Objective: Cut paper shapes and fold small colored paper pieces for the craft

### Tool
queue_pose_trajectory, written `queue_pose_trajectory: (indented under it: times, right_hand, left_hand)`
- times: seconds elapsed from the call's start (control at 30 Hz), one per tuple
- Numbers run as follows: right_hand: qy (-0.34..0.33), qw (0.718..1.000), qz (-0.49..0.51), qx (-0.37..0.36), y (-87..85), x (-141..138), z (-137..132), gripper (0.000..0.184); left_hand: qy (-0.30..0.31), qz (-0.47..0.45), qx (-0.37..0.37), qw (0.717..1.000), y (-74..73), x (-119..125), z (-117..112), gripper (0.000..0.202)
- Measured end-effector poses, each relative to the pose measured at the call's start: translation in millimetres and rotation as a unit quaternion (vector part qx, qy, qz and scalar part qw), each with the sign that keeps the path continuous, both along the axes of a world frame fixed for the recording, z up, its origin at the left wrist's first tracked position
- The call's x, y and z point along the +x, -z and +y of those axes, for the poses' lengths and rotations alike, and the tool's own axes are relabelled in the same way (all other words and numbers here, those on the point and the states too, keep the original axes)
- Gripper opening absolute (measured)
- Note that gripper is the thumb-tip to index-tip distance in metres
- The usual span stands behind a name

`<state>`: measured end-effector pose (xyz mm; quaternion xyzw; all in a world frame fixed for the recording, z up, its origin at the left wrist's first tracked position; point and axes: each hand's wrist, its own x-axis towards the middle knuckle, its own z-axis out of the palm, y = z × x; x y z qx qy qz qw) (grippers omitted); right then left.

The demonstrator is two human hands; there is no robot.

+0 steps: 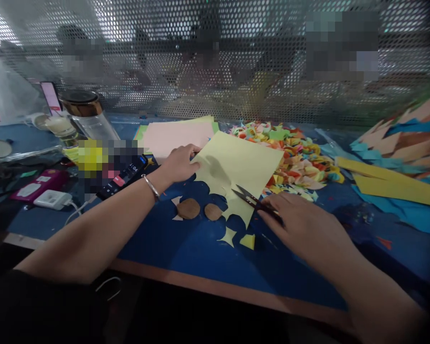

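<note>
My left hand (179,164) pinches the left edge of a pale yellow paper sheet (241,165) and lifts it off the blue table (186,248). The sheet's lower edge has round scalloped cut-outs. My right hand (301,222) grips small black scissors (252,198), whose blades are open at the sheet's lower right edge. Two brown round discs (199,210) lie on the table under the sheet. Small yellow offcuts (238,238) lie just below them.
A heap of colourful paper scraps (301,153) lies behind the sheet. Pink and green sheets (172,136) are stacked at the back. Yellow and blue paper strips (397,177) lie right. A phone (123,177), a jar (84,112) and a charger (52,199) sit left. A perforated metal screen (215,57) stands behind.
</note>
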<state>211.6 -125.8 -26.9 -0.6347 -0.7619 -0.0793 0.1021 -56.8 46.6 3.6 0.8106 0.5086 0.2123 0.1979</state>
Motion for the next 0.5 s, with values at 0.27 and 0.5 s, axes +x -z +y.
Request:
queue_pose_trajectory:
  times: [0.27,0.5]
  right_hand:
    - [0.027,0.998,0.058,0.008,5.8,-3,-5,0.031]
    - [0.009,0.993,0.117,-0.026,3.1,-4,-7,0.008]
  left_hand:
    - [-0.007,-0.052,-0.026,0.998,0.0,19,24,0.026]
    - [-0.047,-0.209,0.031,0.976,10.1,21,30,0.014]
